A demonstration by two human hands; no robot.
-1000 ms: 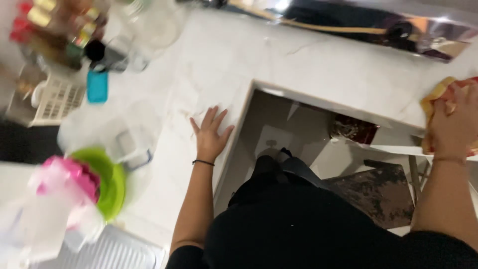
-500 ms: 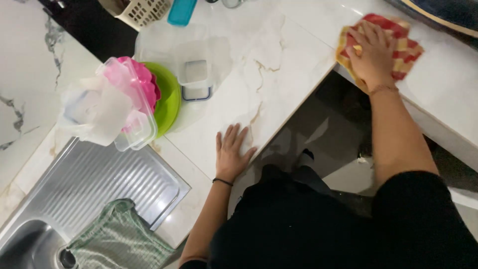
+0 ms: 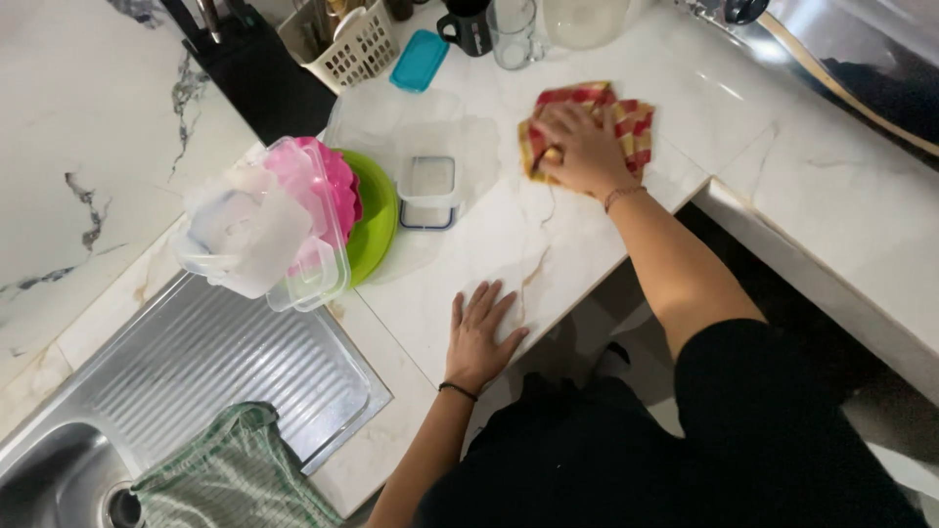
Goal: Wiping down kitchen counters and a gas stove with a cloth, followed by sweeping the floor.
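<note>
My right hand presses down on a red and yellow checked cloth, which lies on the white marble counter. Flat on the same counter near its front edge rests my left hand, fingers spread, holding nothing, a dark band on the wrist. A small clear plastic container stands between the two hands, a little to the left of the cloth.
A stack of clear, pink and green plastic tubs and lids sits left. A steel sink drainer holds a green striped towel. At the back stand a white basket, teal lid, black mug and glass.
The view has swung left towards the sink. My right hand with the cloth has come across from the far right counter to beside the small container. The left hand stays flat.
</note>
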